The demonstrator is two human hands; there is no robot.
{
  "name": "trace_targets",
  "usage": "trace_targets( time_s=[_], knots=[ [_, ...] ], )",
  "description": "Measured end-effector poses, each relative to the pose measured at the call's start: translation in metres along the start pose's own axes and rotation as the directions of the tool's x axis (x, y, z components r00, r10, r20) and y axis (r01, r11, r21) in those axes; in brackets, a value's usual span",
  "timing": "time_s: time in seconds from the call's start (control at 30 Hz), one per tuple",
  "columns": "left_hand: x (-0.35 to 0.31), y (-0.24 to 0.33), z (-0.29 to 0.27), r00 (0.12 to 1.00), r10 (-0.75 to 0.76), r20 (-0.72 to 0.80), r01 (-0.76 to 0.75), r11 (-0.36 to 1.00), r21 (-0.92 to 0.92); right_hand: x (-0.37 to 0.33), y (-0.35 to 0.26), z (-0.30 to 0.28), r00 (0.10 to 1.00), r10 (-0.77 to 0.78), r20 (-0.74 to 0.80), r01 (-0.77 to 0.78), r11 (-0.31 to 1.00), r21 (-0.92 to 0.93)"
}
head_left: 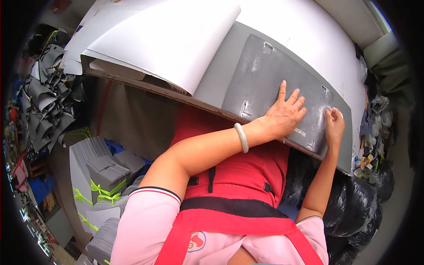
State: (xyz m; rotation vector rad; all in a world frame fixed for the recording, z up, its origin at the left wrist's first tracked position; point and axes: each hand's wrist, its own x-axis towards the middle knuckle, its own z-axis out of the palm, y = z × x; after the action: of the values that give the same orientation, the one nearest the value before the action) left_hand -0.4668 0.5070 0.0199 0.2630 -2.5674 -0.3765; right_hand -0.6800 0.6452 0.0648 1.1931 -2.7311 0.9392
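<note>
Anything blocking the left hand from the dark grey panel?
Nothing visible: the left hand rests directly on the dark grey panel, fingers spread. The curled white sheet lies to the left, not between them.

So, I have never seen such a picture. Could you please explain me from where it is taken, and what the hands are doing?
There is no machine here. One person works with two bare hands, and the picture comes from a wide fisheye camera on the head, looking down, so straight edges look bent. On the work surface lies a grey sheet, with a dark grey panel on top. To the left, a large white sheet curls over. The left hand rests spread on the panel. The right hand pinches a small pale piece at the panel's right edge; I cannot tell exactly what it is. Below, at left, are grey stacks tied with green strips.
</note>
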Motion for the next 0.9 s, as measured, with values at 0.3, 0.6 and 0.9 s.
trace_targets(
  time_s=[0.3,0.6,0.9],
  knots=[
    [0.001,-0.001,-0.005,1.0,-0.008,-0.016,0.006,0.995,-0.1,0.01,0.02,-0.023,0.902,0.203,0.381,-0.429,0.51,0.745],
    [-0.037,0.055,-0.07,0.933,0.354,-0.061,-0.353,0.873,-0.336,0.015,0.018,-0.012,0.929,0.14,0.341,-0.363,0.177,0.915],
    [-0.017,-0.004,-0.062,0.93,0.151,0.334,-0.005,0.917,-0.399,0.017,0.02,0.005,0.925,0.164,0.344,-0.345,-0.025,0.938]
  ],
)
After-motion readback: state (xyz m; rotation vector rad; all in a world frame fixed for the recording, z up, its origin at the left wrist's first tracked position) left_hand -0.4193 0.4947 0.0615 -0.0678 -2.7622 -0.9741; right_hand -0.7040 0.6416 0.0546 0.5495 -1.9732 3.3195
